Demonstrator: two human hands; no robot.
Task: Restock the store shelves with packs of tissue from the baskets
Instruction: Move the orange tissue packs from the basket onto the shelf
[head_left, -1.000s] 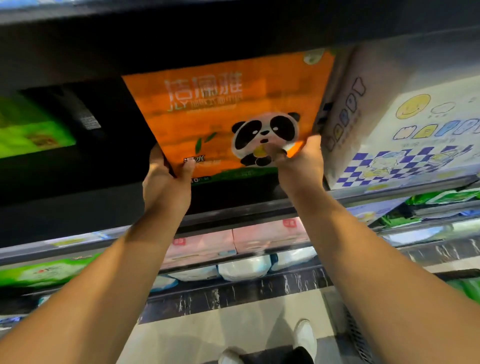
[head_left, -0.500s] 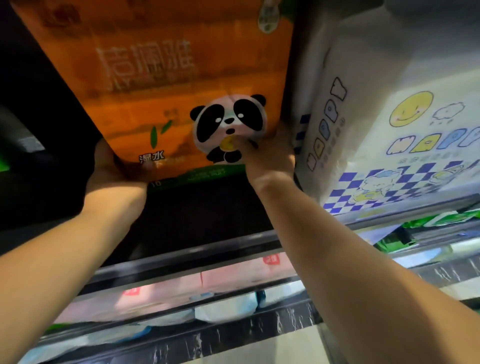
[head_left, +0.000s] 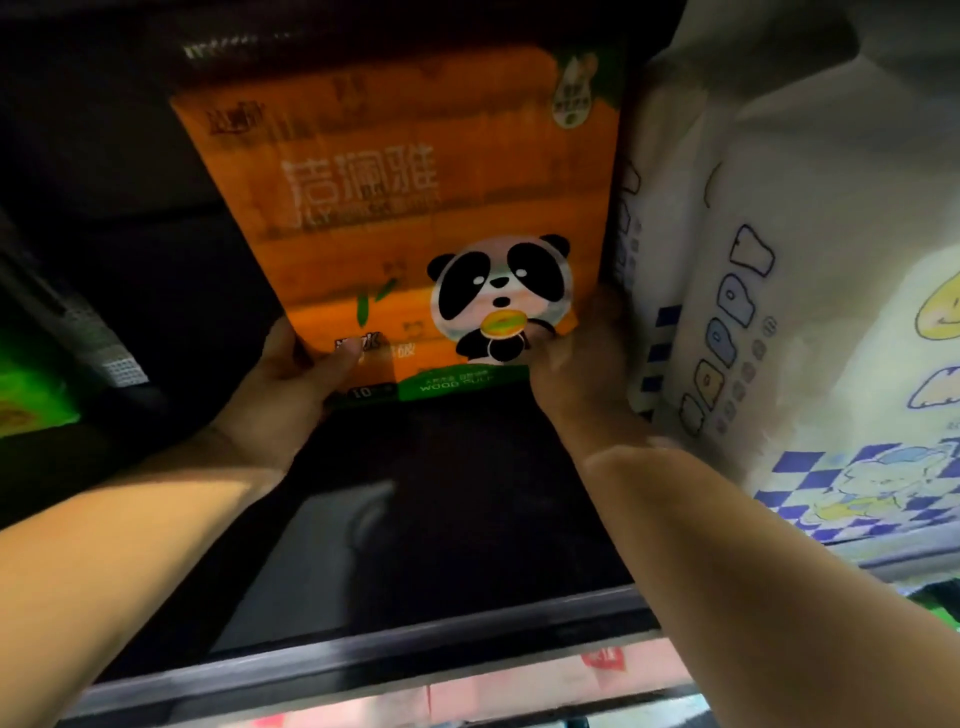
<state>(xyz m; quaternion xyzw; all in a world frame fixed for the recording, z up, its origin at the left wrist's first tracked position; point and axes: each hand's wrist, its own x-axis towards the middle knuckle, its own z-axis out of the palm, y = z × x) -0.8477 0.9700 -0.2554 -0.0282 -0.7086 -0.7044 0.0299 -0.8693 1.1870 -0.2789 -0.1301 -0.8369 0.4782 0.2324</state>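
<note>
An orange tissue pack (head_left: 363, 218) with a panda picture and white lettering stands upright deep inside the dark shelf (head_left: 441, 519). My left hand (head_left: 296, 374) grips its lower left corner, thumb across the front. My right hand (head_left: 582, 364) grips the lower right corner, wedged between the orange pack and the white pack beside it. Whether the pack's bottom edge touches the shelf floor I cannot tell.
A large white tissue pack (head_left: 789, 260) with blue lettering and a checkered print fills the shelf to the right. A green pack (head_left: 31, 395) shows at the far left. The shelf's grey front rail (head_left: 389, 670) runs below, with pink packs (head_left: 519, 691) under it.
Both hands have pushed the orange pack farther back into the shelf, beside the white pack. My view has moved closer and higher into the shelf opening.
</note>
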